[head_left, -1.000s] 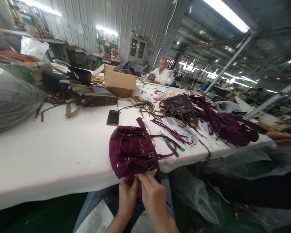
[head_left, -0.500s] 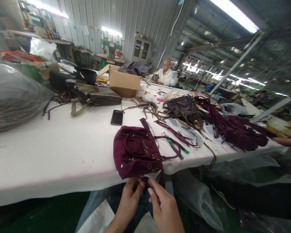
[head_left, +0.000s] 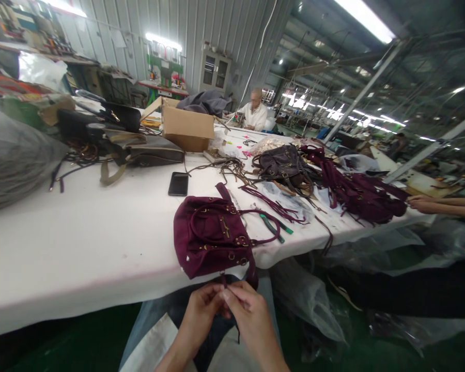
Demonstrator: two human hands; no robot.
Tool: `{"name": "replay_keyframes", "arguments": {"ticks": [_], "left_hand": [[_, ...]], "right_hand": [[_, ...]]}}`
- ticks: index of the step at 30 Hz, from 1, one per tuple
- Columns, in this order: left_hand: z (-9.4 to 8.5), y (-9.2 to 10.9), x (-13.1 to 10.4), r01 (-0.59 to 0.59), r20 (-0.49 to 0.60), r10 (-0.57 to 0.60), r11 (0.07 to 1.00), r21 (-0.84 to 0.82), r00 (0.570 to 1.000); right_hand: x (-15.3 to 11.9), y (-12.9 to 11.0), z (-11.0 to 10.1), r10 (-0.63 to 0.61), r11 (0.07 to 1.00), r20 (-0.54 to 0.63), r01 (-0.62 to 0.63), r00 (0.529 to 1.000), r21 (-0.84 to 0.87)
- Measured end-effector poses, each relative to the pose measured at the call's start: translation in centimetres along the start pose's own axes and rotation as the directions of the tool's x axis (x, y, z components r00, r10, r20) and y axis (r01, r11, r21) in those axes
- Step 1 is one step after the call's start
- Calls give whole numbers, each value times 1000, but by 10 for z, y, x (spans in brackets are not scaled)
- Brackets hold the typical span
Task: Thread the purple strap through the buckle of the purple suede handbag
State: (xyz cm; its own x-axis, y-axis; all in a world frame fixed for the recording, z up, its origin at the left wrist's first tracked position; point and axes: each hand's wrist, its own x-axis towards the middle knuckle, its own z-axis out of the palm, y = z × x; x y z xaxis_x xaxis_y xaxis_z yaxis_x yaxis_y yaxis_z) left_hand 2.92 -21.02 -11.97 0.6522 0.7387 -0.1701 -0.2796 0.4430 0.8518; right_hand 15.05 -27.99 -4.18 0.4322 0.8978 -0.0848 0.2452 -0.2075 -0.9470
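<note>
**A:** Head view, the only one. What are the hands on?

**B:** Both meet just below the near edge of the surface [head_left: 81, 248]. The left hand [head_left: 199, 312] and right hand [head_left: 250, 318] each pinch a thin strap [head_left: 223, 281] that hangs from the near end of the maroon bag [head_left: 209, 237]. So each grip is closed on that strap, fingertips touching.

**A:** And the bag itself?

**B:** It lies flat on the surface, its near end hanging over the edge just above the hands, with its long handle looped out to the right.

**A:** Which step would you call it?

**B:** Fine finger work on the strap's end, I'd judge: fitting or tying it. What exactly the fingertips do is too small to tell.

**A:** What does that call for?

**B:** In my judgement, a steady pinch with one hand while the other works the loose end, without dragging the bag off the edge.

**A:** Anything nearby?

**B:** Green-handled pliers [head_left: 273, 227] lie just right of the bag, and a phone [head_left: 178, 184] lies beyond it. Farther off are a cardboard box [head_left: 188, 129], a dark brown bag [head_left: 282, 163] and a pile of maroon bags [head_left: 364, 199]. A co-worker's hand [head_left: 422, 204] rests at the far right.
</note>
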Motion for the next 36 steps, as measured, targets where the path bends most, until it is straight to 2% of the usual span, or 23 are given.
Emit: {"name": "replay_keyframes", "arguments": {"ticks": [2,4,8,13,18,22,25,28,32,36], "left_hand": [[-1,2,-4,-5,6,5,1000,14,1000],[-2,6,-9,-23,7,23,999,35,1000],[-1,18,-17,13,58,-13,1000,-12,998],[3,24,-26,139,118,-122,978,-153,986],[2,14,-26,148,113,-129,971,-185,985],[3,18,-26,186,143,-166,972,-144,976],[2,23,-25,250,209,-202,938,-238,957],[-1,24,-25,277,255,-198,904,-325,946],[0,15,-29,264,286,-190,933,-246,939],[2,0,-29,238,200,-197,950,-203,960]], "right_hand": [[5,8,1,134,982,-5,-132,991,135],[11,12,0,232,954,-18,-224,973,199],[20,8,-2,232,950,-26,-221,972,221],[26,-3,-3,324,883,133,-350,937,312],[29,-6,-2,327,873,158,-362,932,326],[28,-4,-2,268,907,227,-324,936,268],[28,-4,-3,296,894,256,-362,920,264],[28,-4,-3,338,846,257,-412,905,338],[26,1,-1,324,873,220,-380,920,306],[18,12,1,263,953,108,-275,959,123]]}}
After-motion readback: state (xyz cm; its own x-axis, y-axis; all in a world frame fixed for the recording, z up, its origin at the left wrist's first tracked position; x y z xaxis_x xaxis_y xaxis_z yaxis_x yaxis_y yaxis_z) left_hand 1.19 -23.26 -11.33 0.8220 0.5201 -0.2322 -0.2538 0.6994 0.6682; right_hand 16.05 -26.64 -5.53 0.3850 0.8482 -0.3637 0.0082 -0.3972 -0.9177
